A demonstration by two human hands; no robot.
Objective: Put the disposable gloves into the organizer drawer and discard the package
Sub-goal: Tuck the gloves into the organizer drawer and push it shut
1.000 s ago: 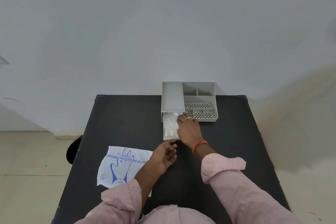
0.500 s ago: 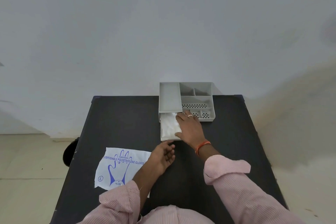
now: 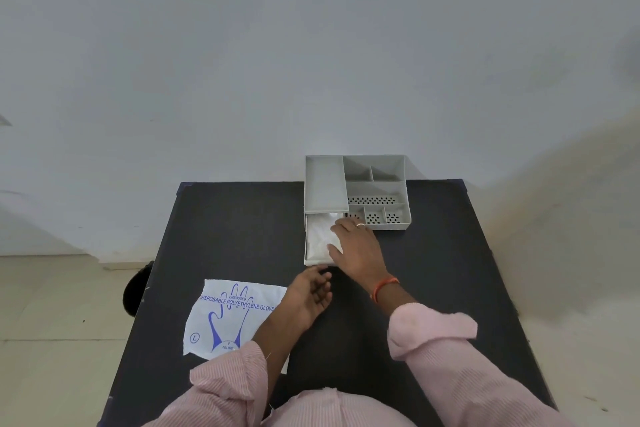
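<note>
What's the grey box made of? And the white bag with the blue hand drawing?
The grey organizer is likely matte moulded plastic: thin even walls, neat punched holes. The package is probably thin plastic film: it lies limp and wrinkled.

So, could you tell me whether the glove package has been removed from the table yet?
No, the glove package lies flat on the black table, beside the left hand.

The organizer [image 3: 375,189] stands on the bench [image 3: 225,236]. Its drawer [image 3: 313,262] juts out before the organizer, with the gloves [image 3: 318,236] in it. The package [image 3: 235,315] lies before and left of the organizer.
</note>
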